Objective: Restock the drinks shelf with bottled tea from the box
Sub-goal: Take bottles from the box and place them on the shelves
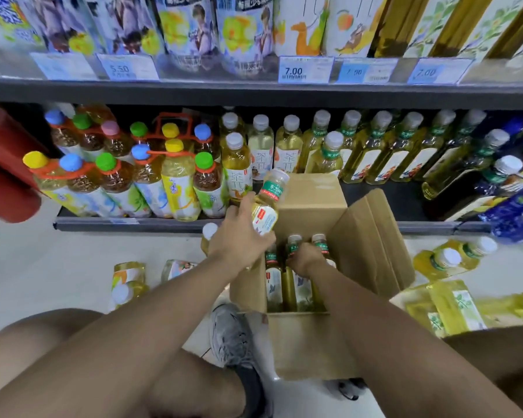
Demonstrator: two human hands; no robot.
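An open cardboard box [311,203] stands on the floor in front of the low drinks shelf [133,226]. My left hand [239,236] grips a tea bottle [269,203] with a white cap and green neck band, lifted above the box and tilted toward the shelf. My right hand [304,257] is down inside the box, its fingers curled round the neck of another tea bottle [322,244]. Several more bottles [274,279] stand upright in the box. Matching bottles [375,149] line the shelf's right half.
Colour-capped bottle packs [118,176] fill the shelf's left half. Loose bottles lie on the floor at left [129,282] and right [453,257]. Yellow wrapped packs [453,309] sit at right. My grey shoe [233,336] is beside the box. The upper shelf [254,92] overhangs.
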